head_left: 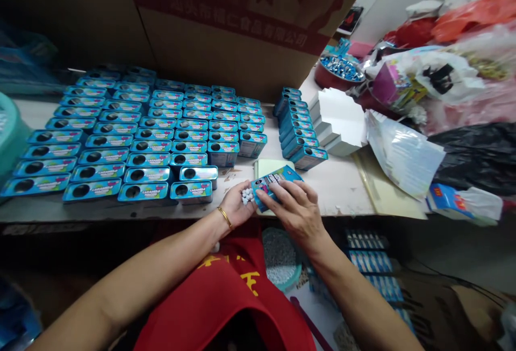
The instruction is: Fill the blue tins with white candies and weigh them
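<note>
Small white pellets (pixel 247 195) lie in the palm of my left hand (pixel 237 204), its fingers curled up around them below the end of a blue tin. My right hand (pixel 296 208) grips this blue printed tin (pixel 272 181) from above, tilted with its end at the pellets. A gold bracelet (pixel 224 217) circles my left wrist. Rows of upright blue tins (pixel 145 191) with round dark openings on top cover the left of the table, and a shorter row (pixel 308 156) stands beyond my right hand.
White boxes (pixel 342 120) stack at the right, near a red bowl (pixel 326 78) of blue wrapped pieces. A large carton (pixel 226 34) rises behind. Below the table edge sits a green basin (pixel 299 277) of pellets; another green tub (pixel 12 141) is far left.
</note>
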The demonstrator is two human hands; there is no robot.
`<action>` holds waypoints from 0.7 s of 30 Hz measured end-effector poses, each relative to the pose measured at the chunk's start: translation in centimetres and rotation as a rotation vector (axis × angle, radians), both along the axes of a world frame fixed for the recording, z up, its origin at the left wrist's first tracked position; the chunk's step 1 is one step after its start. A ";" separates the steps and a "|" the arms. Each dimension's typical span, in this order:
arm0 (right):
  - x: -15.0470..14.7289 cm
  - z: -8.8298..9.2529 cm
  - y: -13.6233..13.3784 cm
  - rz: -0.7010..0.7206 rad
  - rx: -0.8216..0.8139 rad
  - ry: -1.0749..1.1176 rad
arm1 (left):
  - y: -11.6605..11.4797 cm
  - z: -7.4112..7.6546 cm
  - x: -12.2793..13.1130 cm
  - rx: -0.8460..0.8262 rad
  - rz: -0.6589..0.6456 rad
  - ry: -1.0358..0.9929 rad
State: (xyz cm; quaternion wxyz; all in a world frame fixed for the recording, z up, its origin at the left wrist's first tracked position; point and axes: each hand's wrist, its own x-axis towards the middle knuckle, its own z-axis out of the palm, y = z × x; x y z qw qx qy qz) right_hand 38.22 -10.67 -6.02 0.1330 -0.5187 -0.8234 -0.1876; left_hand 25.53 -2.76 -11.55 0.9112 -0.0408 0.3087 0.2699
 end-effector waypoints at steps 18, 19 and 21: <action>1.0 -0.4 0.6 -0.097 -0.039 0.210 | 0.2 -0.7 -0.1 0.054 0.060 0.036; 1.1 -0.5 0.6 -0.106 -0.042 0.237 | 0.2 -0.6 -0.1 0.054 0.062 0.046; 1.8 -1.0 0.7 -0.137 -0.037 0.355 | 0.2 -0.5 -0.2 0.061 0.067 0.057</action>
